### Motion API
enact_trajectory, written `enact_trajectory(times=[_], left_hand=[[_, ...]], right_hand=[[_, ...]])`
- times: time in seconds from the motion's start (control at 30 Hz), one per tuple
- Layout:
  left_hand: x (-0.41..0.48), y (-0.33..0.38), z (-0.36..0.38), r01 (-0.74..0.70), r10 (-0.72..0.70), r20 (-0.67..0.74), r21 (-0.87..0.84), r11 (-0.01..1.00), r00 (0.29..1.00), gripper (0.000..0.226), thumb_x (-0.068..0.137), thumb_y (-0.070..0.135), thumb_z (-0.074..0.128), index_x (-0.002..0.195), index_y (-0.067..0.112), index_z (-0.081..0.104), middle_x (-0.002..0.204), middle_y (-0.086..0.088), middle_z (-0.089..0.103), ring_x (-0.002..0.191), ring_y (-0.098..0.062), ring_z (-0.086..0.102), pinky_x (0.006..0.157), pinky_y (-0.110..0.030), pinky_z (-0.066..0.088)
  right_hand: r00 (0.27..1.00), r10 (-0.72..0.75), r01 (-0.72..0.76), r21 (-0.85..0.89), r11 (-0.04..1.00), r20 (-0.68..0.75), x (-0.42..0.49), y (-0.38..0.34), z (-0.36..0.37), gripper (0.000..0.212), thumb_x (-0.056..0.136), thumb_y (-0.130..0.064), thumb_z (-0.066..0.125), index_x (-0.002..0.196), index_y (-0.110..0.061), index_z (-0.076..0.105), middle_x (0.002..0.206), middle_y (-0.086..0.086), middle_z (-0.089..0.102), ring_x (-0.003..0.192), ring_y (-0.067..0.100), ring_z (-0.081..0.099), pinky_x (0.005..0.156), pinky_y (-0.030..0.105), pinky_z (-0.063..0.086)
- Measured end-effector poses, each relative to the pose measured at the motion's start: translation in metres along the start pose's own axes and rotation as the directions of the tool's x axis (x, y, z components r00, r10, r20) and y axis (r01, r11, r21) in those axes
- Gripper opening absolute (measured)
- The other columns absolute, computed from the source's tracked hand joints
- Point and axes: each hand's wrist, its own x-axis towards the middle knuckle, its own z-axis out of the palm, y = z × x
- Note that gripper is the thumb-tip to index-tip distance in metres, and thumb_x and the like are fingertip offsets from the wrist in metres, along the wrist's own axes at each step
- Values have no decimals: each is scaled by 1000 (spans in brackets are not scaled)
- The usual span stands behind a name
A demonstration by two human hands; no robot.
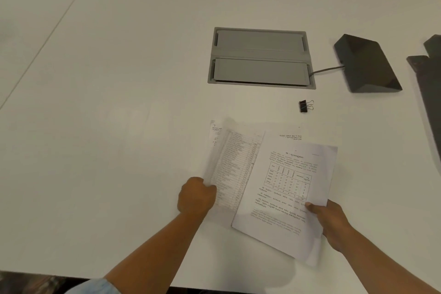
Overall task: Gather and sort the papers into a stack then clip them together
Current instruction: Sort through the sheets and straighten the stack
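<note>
A pale blue sleeve (90,287) shows at the near edge of the white table (107,126), left of centre. The left hand (196,198), fingers curled, grips the near-left corner of a listing sheet (232,167), which is lifted off the table and motion-blurred; its rows of print cannot be read. Beyond it, toward the middle of the table, a grey cable hatch (260,58) with two closed flaps sits flush in the surface. Flat sheets (290,137) lie beneath the two held ones, showing only as a printed strip at the left and a few lines of text at the far right; their number cannot be told. Over these, the gridded sheet (286,193), turned clockwise, overlaps the listing sheet's right edge. A black binder clip (306,105) with wire handles lies between the papers and the hatch's near-right corner, well apart from both hands. The right hand (334,224) pinches the gridded sheet's right edge, thumb on top, fingers beneath. Toward the table's right edge stands a black wedge-shaped device (367,64), its cable (327,69) running into the hatch. A dark object (427,83), cut off by the frame, lies at the right edge.
</note>
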Motion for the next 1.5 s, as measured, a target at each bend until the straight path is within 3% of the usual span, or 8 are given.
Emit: enact_trajectory(times=[0.2,0.33,0.57,0.7,0.9,1.1,1.3,1.5], left_hand=[[-4,17,10,-34,42,-128,62,997,991,68,78,36,78,129,4,47,129,-15,47,117,-34,54,88,-40,50],[7,23,10,45,-49,-34,-115,992,998,56,83,33,73,122,3,46,113,-11,57,103,-33,64,77,-35,50],[28,13,-5,-104,113,79,-116,988,990,31,91,33,62,100,5,70,98,-11,73,92,-32,69,84,-43,57],[28,-4,-40,-183,189,18,-165,969,982,22,93,25,61,96,8,75,90,-13,75,85,-32,70,81,-44,58],[14,-31,-97,-248,212,-163,-242,938,964,20,94,17,63,107,8,74,85,-5,71,72,-14,64,60,-21,46],[-9,-39,-135,-271,175,-234,-490,829,956,24,93,24,65,109,7,71,95,-5,74,82,-22,70,63,-26,51],[-40,-28,-136,-227,204,-112,-659,717,972,18,92,28,65,104,16,69,96,-1,78,83,-21,76,64,-28,60],[-61,1,-103,-185,237,-22,-697,693,971,16,93,28,64,103,17,71,97,0,79,85,-20,77,73,-35,61]], right_hand=[[1000,-4,4,6,1000,-5,2,0,0,42,91,-5,64,132,-10,58,124,14,67,112,38,61,100,57,47],[1000,-7,7,6,1000,-3,2,1,1,40,91,-5,64,131,-12,59,122,13,67,112,38,61,101,58,46],[1000,-19,19,5,1000,0,5,3,-1,41,91,-5,65,131,-10,60,123,13,68,111,37,63,100,57,47],[999,-37,37,-6,999,7,4,3,-1,40,91,-5,65,130,-10,60,122,14,68,110,37,63,99,56,48],[999,-44,44,-31,999,6,3,1,-1,41,90,-5,66,130,-10,60,121,14,68,108,37,64,98,56,49],[991,-129,130,-40,991,37,-7,-6,3,40,92,-7,65,131,-8,59,114,11,69,100,32,65,81,39,52],[960,-242,247,-16,969,143,-30,-31,18,33,92,-12,65,125,-11,63,113,8,73,100,28,70,88,44,55],[900,-343,364,-31,931,269,-62,-60,42,19,91,-22,67,109,-18,70,97,2,79,88,23,76,68,31,60]])
